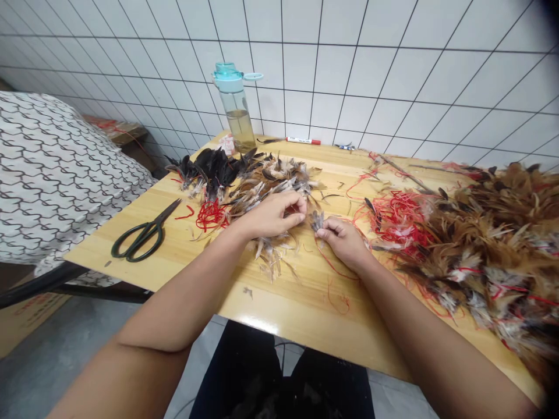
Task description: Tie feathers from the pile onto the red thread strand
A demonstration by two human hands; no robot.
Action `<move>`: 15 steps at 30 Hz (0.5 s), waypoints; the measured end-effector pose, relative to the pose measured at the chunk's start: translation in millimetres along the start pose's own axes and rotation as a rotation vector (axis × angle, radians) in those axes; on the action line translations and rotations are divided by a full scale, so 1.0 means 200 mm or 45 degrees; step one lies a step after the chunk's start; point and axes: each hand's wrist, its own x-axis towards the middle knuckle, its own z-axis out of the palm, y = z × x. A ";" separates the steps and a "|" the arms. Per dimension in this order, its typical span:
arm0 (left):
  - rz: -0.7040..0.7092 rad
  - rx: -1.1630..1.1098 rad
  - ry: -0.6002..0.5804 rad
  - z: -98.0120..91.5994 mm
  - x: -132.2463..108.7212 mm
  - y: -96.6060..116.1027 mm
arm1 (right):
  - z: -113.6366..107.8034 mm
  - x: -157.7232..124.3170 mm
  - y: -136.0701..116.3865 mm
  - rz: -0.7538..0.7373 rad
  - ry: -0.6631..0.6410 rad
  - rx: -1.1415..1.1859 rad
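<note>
Between the thumb and fingers of my right hand (345, 240) is a small bunch of grey feathers (317, 220). A red thread (328, 263) trails over the table from beside that hand. My left hand (277, 214) is just left of the bunch, thumb and forefinger curled together. Whatever may be between those fingertips is too small to make out. Loose brown feathers (279, 187) lie behind and under the left hand, and pale feathers (271, 256) lie in front of it.
Black scissors (140, 240) and black feathers (216, 171) lie left. A water bottle (238, 110) and a red marker (303, 141) are at the back. Tangled red thread (404, 218) and a large heap of tied brown feathers (493, 238) cover the right side of the wooden table (305, 326).
</note>
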 end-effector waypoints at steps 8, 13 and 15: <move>0.015 0.256 0.461 0.08 0.02 -0.03 | -0.14 0.05 0.06 0.132 0.697 0.390; 0.130 0.381 0.270 0.18 0.04 -0.03 | -0.17 0.06 0.11 0.113 0.831 0.283; 0.136 0.456 0.176 0.21 0.07 -0.01 | -0.17 0.07 0.12 0.121 0.842 0.264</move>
